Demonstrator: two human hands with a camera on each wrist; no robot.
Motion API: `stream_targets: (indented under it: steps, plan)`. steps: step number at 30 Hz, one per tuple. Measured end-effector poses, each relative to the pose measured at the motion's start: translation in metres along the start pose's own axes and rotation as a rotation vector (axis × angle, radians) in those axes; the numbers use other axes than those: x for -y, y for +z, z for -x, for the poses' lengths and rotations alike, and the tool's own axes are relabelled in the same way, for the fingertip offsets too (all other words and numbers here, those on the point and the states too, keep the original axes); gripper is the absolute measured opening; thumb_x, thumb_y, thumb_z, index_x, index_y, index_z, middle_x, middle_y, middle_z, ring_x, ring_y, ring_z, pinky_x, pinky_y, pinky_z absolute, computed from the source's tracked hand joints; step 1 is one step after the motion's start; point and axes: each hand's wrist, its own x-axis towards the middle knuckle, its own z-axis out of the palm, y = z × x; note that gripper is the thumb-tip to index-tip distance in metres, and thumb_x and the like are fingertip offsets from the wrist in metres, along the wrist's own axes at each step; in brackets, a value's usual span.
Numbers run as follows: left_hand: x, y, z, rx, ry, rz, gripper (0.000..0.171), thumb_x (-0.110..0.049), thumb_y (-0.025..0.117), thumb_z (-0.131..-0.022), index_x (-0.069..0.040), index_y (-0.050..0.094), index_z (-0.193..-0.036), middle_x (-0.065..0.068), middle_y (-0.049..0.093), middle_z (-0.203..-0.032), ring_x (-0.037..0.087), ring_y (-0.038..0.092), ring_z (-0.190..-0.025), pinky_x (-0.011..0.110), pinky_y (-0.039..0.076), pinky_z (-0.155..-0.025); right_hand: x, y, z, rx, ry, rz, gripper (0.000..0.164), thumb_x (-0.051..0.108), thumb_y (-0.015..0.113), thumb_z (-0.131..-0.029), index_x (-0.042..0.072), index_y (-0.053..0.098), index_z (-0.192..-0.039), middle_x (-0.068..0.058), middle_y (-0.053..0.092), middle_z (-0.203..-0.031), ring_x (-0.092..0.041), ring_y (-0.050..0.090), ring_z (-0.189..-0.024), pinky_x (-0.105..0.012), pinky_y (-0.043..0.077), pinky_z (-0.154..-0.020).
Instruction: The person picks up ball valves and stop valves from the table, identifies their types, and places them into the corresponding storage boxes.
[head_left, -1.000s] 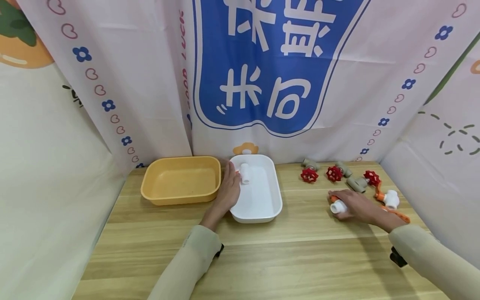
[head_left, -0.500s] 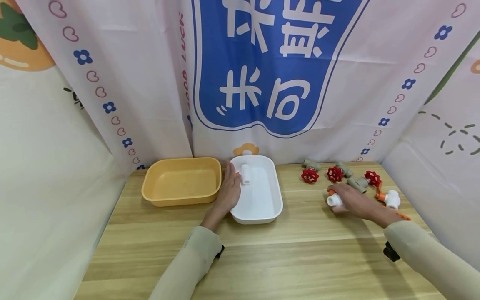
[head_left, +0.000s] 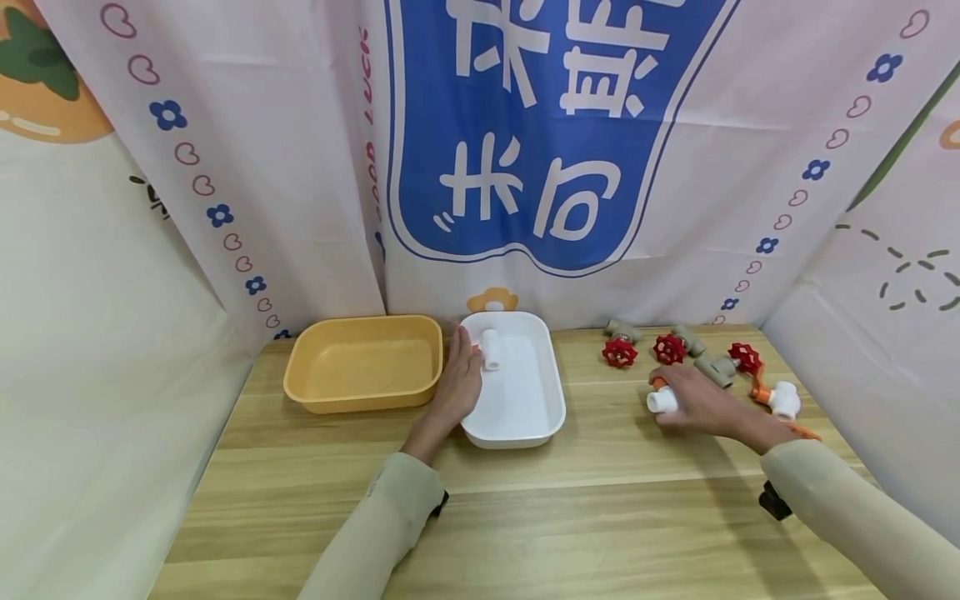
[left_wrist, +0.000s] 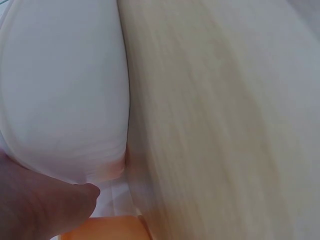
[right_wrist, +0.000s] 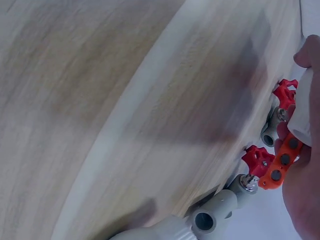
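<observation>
My left hand (head_left: 457, 387) grips the left wall of the white tray (head_left: 556, 379); in the left wrist view a digit (left_wrist: 75, 205) lies against the tray's outer wall (left_wrist: 65, 95). Inside that tray lies a white plastic valve (head_left: 490, 348), its orange handle mostly behind the hand. On the right, my right hand (head_left: 697, 402) holds another white plastic valve (head_left: 662, 402) with an orange handle (right_wrist: 284, 160), just above the table. My fingers cover part of it.
A yellow tray (head_left: 363, 403) stands left of the white one. Several grey valves with red handwheels (head_left: 619, 352) lie at the back right. Beside them are a white valve with an orange handle (head_left: 784, 400) and another orange handle (head_left: 804, 431). A printed cloth (head_left: 315, 208) hangs behind the table.
My right hand has shifted a little to the left with the white valve, turning it slightly. The left hand and both trays have stayed in place.
</observation>
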Motion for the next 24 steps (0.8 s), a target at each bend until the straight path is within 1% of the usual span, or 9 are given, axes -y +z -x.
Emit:
stream_targets:
  steps: [6,13,16,19,24]
  plan:
    - [-0.002,0.0,0.001,0.0,-0.015,0.016,0.067,-0.039,0.022,-0.115,-0.01,-0.004,-0.169,0.004,-0.012,-0.179,0.023,-0.002,-0.165,0.046,0.008,-0.133,0.005,-0.002,-0.004,0.007,0.006,0.023,0.061,0.03,0.087,-0.078,-0.002,0.064,-0.124,-0.016,0.069,-0.113,-0.028,0.064,-0.097,-0.045,0.055,-0.076]
    - [-0.003,0.0,0.0,0.003,-0.024,0.012,0.067,-0.04,0.022,-0.115,-0.011,-0.005,-0.169,0.002,-0.013,-0.179,0.022,-0.003,-0.164,0.045,0.008,-0.133,0.009,-0.004,-0.007,-0.011,0.013,0.061,0.058,0.034,0.088,-0.074,0.004,0.065,-0.118,-0.01,0.07,-0.104,-0.015,0.058,-0.079,-0.031,0.047,-0.061]
    - [-0.003,0.0,0.0,0.0,-0.022,0.009,0.067,-0.039,0.022,-0.115,-0.011,-0.005,-0.169,0.003,-0.012,-0.179,0.022,-0.003,-0.165,0.045,0.008,-0.133,0.012,-0.004,-0.008,-0.011,0.023,0.055,0.056,0.034,0.087,-0.073,0.006,0.064,-0.116,-0.007,0.068,-0.098,-0.012,0.054,-0.072,-0.028,0.044,-0.055]
    - [-0.001,0.0,0.0,0.001,-0.026,0.005,0.067,-0.039,0.021,-0.115,-0.011,-0.005,-0.169,0.002,-0.012,-0.179,0.022,-0.002,-0.165,0.045,0.008,-0.133,0.014,-0.004,-0.009,-0.011,0.033,0.051,0.053,0.034,0.085,-0.073,0.007,0.064,-0.114,-0.004,0.066,-0.093,-0.01,0.051,-0.068,-0.027,0.042,-0.053]
    - [-0.001,0.001,0.0,0.005,-0.033,0.009,0.067,-0.04,0.021,-0.115,-0.013,-0.006,-0.169,0.001,-0.014,-0.179,0.022,-0.003,-0.164,0.046,0.008,-0.133,0.017,-0.005,-0.009,-0.025,0.04,0.062,0.051,0.034,0.084,-0.072,0.006,0.065,-0.111,0.0,0.064,-0.086,-0.009,0.049,-0.062,-0.026,0.04,-0.05]
